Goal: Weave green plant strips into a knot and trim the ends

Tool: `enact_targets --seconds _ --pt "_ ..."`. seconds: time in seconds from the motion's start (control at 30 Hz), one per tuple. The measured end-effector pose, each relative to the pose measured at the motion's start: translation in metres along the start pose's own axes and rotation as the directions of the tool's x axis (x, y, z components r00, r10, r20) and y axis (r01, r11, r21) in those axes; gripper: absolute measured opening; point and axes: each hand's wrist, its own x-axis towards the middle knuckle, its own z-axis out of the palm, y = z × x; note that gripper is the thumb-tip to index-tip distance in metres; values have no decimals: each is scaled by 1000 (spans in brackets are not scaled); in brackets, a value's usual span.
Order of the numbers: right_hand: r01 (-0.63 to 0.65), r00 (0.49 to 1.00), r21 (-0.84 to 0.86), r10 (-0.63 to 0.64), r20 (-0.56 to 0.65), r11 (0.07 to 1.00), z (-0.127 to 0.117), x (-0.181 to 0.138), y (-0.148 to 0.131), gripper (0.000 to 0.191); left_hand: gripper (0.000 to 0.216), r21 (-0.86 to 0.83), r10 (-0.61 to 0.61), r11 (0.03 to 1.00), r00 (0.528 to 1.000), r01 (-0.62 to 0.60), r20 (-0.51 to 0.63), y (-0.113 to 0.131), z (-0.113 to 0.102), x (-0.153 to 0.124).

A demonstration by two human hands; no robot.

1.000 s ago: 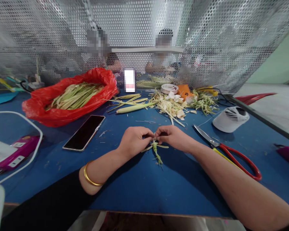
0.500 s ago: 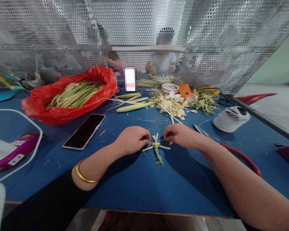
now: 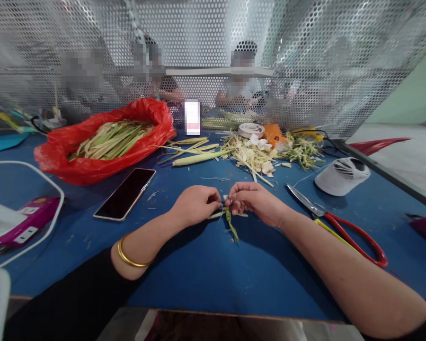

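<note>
A small figure of plaited green leaf [image 3: 229, 219], with pale strips sticking out to both sides, lies on the blue table between my hands. My left hand [image 3: 198, 204] is closed in a pinch at its left side, on a thin pale thread [image 3: 219, 220] whose loose end hangs over the leaf strip. From the other side my right hand [image 3: 252, 201] bends over the top of the figure, its fingertips pinched close to my left ones. The thread between the fingertips is mostly hidden, and so is the figure's upper part.
To the right lie red-handled scissors [image 3: 355, 234] and a white cone spool [image 3: 342, 176]. Leaf scraps [image 3: 250, 156] are heaped behind my hands. A red bag [image 3: 102, 168] of leaves and a phone [image 3: 125, 195] are at left. A perforated metal screen [image 3: 199, 28] closes off the back.
My right hand has moved left and over the figure, so both hands are now nearly touching. The stretched thread between them is no longer visible. More of the scissors shows.
</note>
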Motion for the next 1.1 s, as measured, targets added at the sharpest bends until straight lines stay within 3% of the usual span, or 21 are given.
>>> enact_targets --seconds 0.13,0.27,0.37,0.47,0.8,1.1 --pt "18 999 -123 -22 -31 992 0 2 0 5 14 -333 -125 938 990 98 -61 -1 5 2" --pt "17 999 -163 -23 -32 987 1 2 -1 6 15 -638 -192 757 981 145 -5 2 8 3" --pt "19 999 -154 -23 -25 988 1 1 0 5 14 -744 -167 644 982 178 90 5 8 3" --pt "26 1000 -153 -27 -4 988 -1 1 0 5 14 -774 -125 603 981 193 148 7 8 3" --pt "103 995 -382 -101 26 918 4 0 5 13 12 -582 -76 806 994 111 84 5 11 2" --pt "154 988 -452 -145 53 879 3 1 8 14 12 -483 -47 872 995 82 85 4 8 1"
